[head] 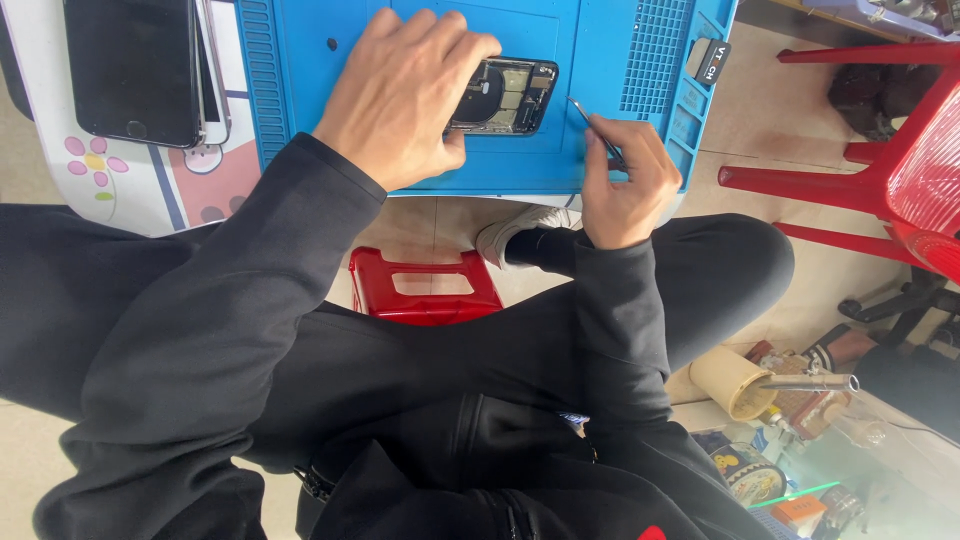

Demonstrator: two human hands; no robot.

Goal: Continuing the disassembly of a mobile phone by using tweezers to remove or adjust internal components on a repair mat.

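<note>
Head view: phone (503, 96), opened, lies on the blue mat (420, 30) on the bench. I see left hand (400, 95) fingers pressed on it, steadying; right hand (628, 185) fingers pinch tweezers (592, 125) beside it.

The left hand (405, 95) is reaching forward, palm down, with fingers curled and the thumb tucked at the near side. The right hand (628, 185) is sitting nearer the body, fingers pinching closed. Both forearms are extending forward in black sleeves, wrists bare.
</note>
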